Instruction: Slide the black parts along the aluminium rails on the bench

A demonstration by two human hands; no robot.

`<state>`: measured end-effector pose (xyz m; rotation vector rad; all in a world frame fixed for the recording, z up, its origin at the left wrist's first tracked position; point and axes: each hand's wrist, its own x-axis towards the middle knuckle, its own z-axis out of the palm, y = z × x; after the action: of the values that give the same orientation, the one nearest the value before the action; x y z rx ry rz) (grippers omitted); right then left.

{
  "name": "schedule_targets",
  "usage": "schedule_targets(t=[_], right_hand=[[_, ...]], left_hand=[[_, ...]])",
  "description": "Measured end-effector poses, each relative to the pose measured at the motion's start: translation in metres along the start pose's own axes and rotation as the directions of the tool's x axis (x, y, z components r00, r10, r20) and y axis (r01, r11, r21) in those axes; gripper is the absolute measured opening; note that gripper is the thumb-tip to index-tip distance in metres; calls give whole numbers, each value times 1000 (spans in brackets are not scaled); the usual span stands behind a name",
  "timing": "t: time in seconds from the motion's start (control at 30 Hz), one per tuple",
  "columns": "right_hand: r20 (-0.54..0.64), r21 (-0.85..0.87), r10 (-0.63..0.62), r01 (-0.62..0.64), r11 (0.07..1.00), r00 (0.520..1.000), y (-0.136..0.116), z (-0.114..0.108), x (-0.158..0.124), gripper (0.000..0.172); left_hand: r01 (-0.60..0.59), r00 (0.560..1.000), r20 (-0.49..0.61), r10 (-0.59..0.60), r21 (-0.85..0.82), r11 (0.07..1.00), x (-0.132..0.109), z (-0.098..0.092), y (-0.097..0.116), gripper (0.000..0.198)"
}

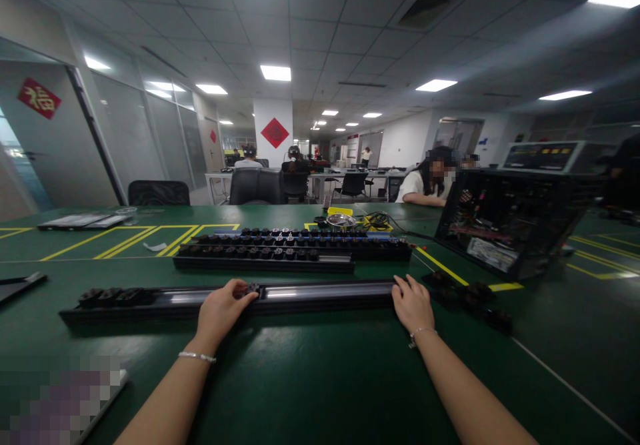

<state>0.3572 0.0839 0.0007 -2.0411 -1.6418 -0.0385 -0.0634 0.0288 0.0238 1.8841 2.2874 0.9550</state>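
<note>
A long black power track rail (325,291) lies across the green table in front of me. My left hand (221,311) pinches a small black socket module (253,289) on the rail, left of its middle, between thumb and fingers. At the rail's right end, my right hand (414,303) grips the end with its fingers over the far edge. Several black socket modules (110,296) sit on the rail's left end. Loose dark modules (477,293) lie on the table just right of my right hand.
Behind lie more rails (265,263) filled with sockets, and a metal dish (341,220) beside black cable (379,221). An opened computer case (515,221) stands at right. At left are flat panels (83,221) and a dark device (20,285). A person (425,181) sits across the table.
</note>
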Motion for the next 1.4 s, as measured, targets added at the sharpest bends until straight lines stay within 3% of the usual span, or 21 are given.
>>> schedule_targets(t=[0.3,0.47,0.93,1.17,1.4], right_hand=[[-31,-17,-18,18,1000,999,2,4,1,55],[-7,-18,-4,3,1000,1000,3,4,2,55],[38,20,27,-28,999,999,0,-1,0,58],[2,11,-5,5,1000,1000,3,2,1,59],[-26,-20,-24,24,1000,999,5,7,3,54]], left_hand=[[-45,999,-13,47,123,991,-2,-5,5,35],[-149,989,8,150,211,966,0,-6,4,35],[-221,975,53,217,118,968,1,-4,2,35],[-289,954,91,286,24,957,1,-2,2,32],[-344,936,98,339,37,938,1,0,3,33]])
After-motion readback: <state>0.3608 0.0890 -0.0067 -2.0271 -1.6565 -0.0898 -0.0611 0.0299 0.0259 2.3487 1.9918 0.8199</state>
